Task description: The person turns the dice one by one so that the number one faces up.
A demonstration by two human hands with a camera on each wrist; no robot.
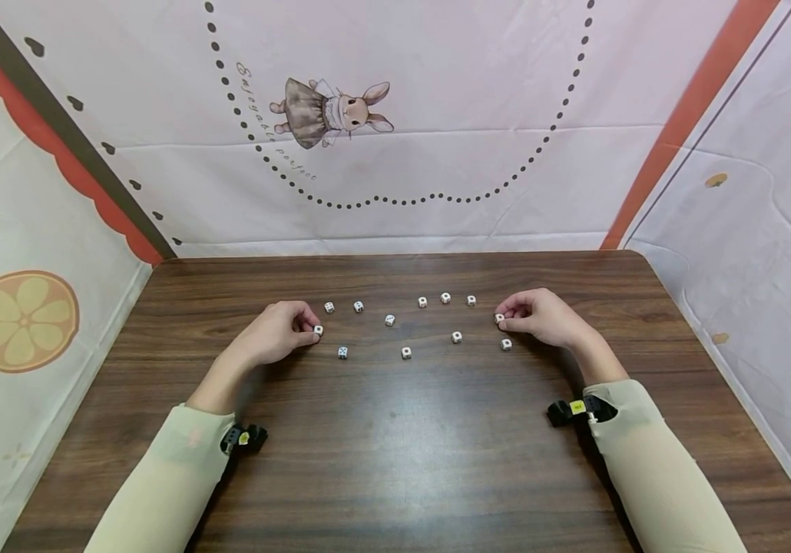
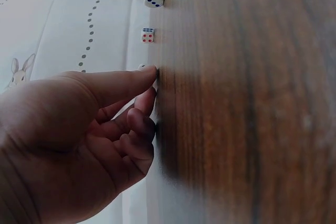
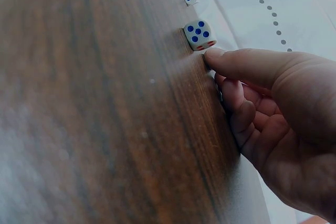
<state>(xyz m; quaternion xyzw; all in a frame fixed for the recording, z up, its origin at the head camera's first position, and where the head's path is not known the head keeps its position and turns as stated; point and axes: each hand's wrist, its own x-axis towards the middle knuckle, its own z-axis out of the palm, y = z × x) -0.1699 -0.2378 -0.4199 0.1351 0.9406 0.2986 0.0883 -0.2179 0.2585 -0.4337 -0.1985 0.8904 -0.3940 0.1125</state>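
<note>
Pinched close at thumb and fingertips, my left hand [image 1: 273, 333] has hold of a small white cubic die with a dark pip on top [image 1: 318, 330], while my right hand [image 1: 547, 316], its thumb and fingers likewise drawn together, holds a second white cubic die [image 1: 499, 318]. Both are at the far part of the dark brown wood-grain worktop [image 1: 395, 445]; whether they touch the surface I cannot tell.

Leftmost, a pale greenish sleeve [image 1: 150, 484] covers my left forearm, with a black wrist-worn camera [image 1: 245, 438] by its cuff. Just beyond my left hand's die lies one loose white die [image 1: 329, 307]; nearer me is a die with several blue pips on top [image 1: 343, 352]. Next comes a third loose die [image 1: 359, 306] on the far side, then a middle die [image 1: 390, 320], then a near-side die [image 1: 406, 353]. Further right, three far-side dice [image 1: 445, 298] make a loose row, and another near die [image 1: 456, 337] sits below them, towards me. Just on my side of the die in my right hand is the last loose die [image 1: 506, 345]. Rightmost, a matching sleeve [image 1: 658, 461] carries a second black camera [image 1: 578, 408] at its cuff.
</note>
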